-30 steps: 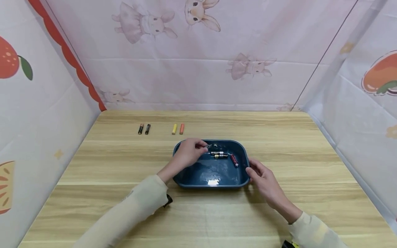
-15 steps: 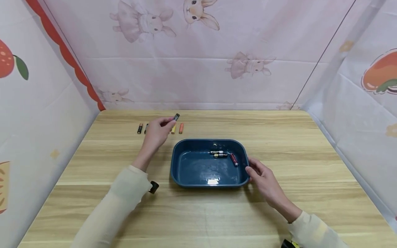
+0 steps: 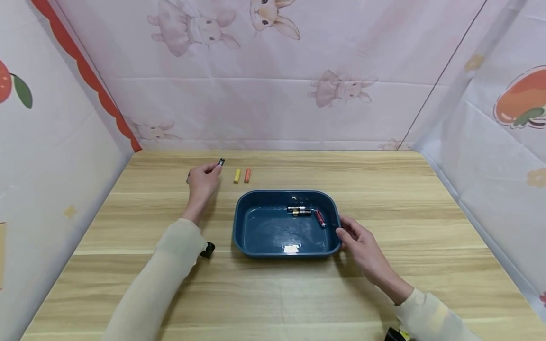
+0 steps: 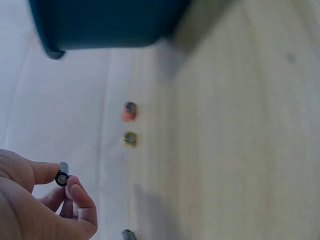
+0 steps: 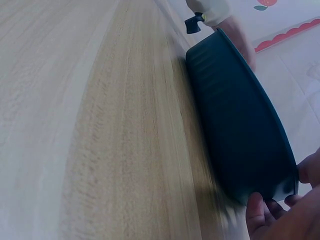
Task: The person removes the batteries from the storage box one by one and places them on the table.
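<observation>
Pinched between my left thumb and fingers is a small dark battery (image 3: 221, 162), held over the back left of the table; its end (image 4: 62, 179) faces the left wrist camera. My left hand (image 3: 202, 181) covers most of a black battery (image 3: 188, 178) on the table. Just right of that hand lie a yellow battery (image 3: 237, 176) and an orange battery (image 3: 248, 175), side by side. My right hand (image 3: 362, 248) grips the right end of a dark blue plastic tub (image 3: 245, 232). Inside it, towards the right, are two black-and-gold batteries (image 3: 300, 211) and a dark red battery (image 3: 320, 219).
The tub stands mid-table on a light wood tabletop (image 3: 273, 298). A pink printed cloth (image 3: 264, 113) hangs behind the table's back edge, with white printed cloths on both sides. Each wrist carries a black device (image 3: 207, 249).
My left hand has come out of the tub with a battery and moved back and left, past the orange and yellow batteries. The right hand keeps its hold on the tub.
</observation>
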The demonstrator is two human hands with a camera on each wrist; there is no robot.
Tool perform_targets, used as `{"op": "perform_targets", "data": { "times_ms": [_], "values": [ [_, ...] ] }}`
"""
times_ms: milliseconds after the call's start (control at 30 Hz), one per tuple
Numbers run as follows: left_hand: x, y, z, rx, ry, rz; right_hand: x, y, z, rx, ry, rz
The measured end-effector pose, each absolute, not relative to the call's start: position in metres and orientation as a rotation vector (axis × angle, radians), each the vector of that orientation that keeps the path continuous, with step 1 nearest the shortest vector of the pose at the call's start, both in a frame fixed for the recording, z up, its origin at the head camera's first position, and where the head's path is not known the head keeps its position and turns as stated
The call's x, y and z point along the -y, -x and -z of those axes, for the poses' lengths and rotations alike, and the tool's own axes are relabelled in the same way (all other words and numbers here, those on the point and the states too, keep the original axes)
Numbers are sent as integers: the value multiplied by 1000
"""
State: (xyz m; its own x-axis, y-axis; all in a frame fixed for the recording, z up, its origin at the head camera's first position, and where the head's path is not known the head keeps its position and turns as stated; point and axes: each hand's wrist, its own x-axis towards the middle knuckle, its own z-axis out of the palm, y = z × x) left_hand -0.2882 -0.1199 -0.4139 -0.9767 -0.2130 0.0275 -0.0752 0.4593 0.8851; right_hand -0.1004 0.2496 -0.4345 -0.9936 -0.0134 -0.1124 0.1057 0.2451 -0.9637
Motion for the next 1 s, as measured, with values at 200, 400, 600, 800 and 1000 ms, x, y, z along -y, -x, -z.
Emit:
{"op": "perform_targets", "data": {
  "times_ms": [200, 400, 600, 800, 1000],
  "values": [
    [120, 294, 428, 2627, -264, 1465, -250, 102, 435, -2409, -99, 1876],
    [117, 298, 436, 2662, -280, 1433, -250, 103, 435, -2414, -99, 1867],
    [115, 301, 439, 2690, -303, 1386, -251, 103, 434, -2413, -97, 1872],
    [112, 302, 442, 2770, -361, 1337, -251, 103, 435, -2417, -95, 1873],
    [110, 303, 447, 2765, -309, 1300, -250, 103, 435, -2404, -83, 1894]
  ]
}}
